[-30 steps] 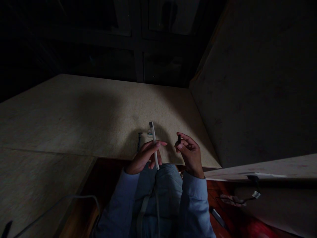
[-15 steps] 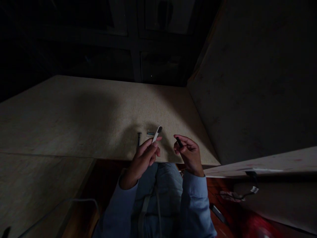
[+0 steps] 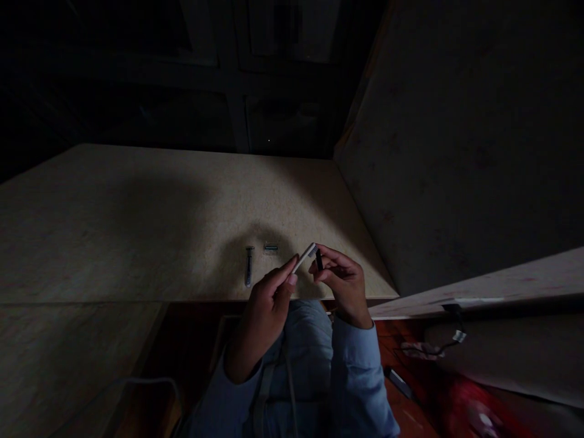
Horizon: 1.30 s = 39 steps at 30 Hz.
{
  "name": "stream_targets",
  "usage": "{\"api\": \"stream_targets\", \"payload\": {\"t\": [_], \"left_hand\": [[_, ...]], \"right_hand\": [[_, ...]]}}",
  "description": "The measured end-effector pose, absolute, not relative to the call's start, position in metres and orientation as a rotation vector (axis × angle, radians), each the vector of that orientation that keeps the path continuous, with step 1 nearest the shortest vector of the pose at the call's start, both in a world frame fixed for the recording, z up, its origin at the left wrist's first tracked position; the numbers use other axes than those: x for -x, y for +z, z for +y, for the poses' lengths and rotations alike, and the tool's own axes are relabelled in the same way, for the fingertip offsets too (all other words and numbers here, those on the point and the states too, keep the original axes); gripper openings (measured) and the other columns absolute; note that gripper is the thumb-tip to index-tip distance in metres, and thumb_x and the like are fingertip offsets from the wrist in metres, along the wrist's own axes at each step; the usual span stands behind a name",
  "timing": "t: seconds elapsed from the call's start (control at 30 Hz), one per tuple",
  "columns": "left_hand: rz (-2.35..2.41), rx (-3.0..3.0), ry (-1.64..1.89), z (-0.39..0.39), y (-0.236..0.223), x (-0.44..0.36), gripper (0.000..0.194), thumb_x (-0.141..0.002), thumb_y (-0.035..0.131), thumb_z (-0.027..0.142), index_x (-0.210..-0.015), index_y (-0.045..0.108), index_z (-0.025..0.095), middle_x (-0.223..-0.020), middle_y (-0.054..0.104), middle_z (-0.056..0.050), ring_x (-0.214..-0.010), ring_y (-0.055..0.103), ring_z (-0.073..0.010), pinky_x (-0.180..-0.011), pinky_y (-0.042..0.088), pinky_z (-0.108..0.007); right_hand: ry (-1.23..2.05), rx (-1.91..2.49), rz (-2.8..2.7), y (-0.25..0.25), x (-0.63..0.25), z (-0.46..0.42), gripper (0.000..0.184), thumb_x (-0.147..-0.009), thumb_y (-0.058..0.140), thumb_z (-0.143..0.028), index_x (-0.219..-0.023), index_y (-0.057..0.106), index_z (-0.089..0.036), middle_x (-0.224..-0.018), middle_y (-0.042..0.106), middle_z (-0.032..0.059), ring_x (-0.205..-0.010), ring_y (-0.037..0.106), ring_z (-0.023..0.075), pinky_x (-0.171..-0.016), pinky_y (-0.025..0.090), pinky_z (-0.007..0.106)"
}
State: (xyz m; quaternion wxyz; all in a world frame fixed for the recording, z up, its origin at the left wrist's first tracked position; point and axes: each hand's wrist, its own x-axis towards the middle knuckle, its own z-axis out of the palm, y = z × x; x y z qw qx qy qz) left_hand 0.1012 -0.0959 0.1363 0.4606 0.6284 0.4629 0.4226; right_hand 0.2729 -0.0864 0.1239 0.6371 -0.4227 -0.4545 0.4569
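My left hand (image 3: 270,299) grips a white toothbrush (image 3: 303,258) by its handle, head pointing up and to the right. The grey bristles face my right hand (image 3: 345,281), which pinches a small, narrow black piece (image 3: 319,260) upright between thumb and fingers. Brush head and black piece are close together; whether they touch I cannot tell. On the tabletop left of my hands lies a razor (image 3: 249,267), its head away from me. Beside it sits a small clear case with a greenish bar inside (image 3: 271,247).
The pale tabletop (image 3: 173,243) ends at a front edge just above my lap. A wall panel (image 3: 456,158) rises on the right. Below right are a cable with a white tag (image 3: 458,336), a dark oblong object (image 3: 398,383) and something red (image 3: 474,407).
My left hand has moved the toothbrush right, up to the black piece, and turned its bristles toward it. The black piece is now more upright. The razor shows in full.
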Motion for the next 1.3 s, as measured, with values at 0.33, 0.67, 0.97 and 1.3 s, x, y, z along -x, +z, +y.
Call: {"api": "stream_targets", "payload": {"t": [0.33,0.67,0.97,1.3], "left_hand": [[1.191,-1.647,1.006,-0.098,0.149,-0.103,0.041,-0.098,0.05,0.031,-0.131,0.069,0.015,-0.094,0.079,-0.01,-0.096,0.072,-0.0215,-0.093,0.055,-0.032],[1.194,-1.713,0.941,-0.105,0.154,-0.099,0.045,-0.1,0.049,0.033,-0.138,0.062,0.014,-0.1,0.079,-0.01,-0.086,0.072,-0.0181,-0.089,0.055,-0.029],[1.111,-1.729,0.912,-0.111,0.158,-0.095,0.041,-0.102,0.048,0.033,-0.14,0.061,0.023,-0.122,0.075,-0.009,-0.111,0.07,-0.0183,-0.097,0.053,-0.027],[1.046,-1.69,0.897,-0.111,0.164,-0.085,0.041,-0.099,0.051,0.035,-0.135,0.065,0.02,-0.114,0.077,-0.01,-0.094,0.072,-0.0176,-0.089,0.056,-0.029]], "right_hand": [[1.022,0.929,-1.024,0.118,-0.267,-0.08,0.041,-0.072,0.081,-0.017,-0.111,0.078,-0.029,-0.067,0.07,-0.0048,-0.062,0.063,0.011,-0.063,0.054,0.025],[0.967,0.948,-1.007,0.116,-0.267,-0.08,0.042,-0.072,0.081,-0.019,-0.112,0.078,-0.028,-0.066,0.066,-0.0054,-0.06,0.061,0.0104,-0.061,0.054,0.024],[0.895,0.931,-0.988,0.114,-0.266,-0.078,0.04,-0.073,0.081,-0.022,-0.113,0.077,-0.03,-0.071,0.064,-0.0042,-0.058,0.054,0.0091,-0.056,0.051,0.023],[0.91,0.958,-1.007,0.107,-0.269,-0.079,0.038,-0.076,0.081,-0.034,-0.113,0.077,-0.028,-0.071,0.06,-0.0032,-0.059,0.05,0.0105,-0.055,0.047,0.024]]}}
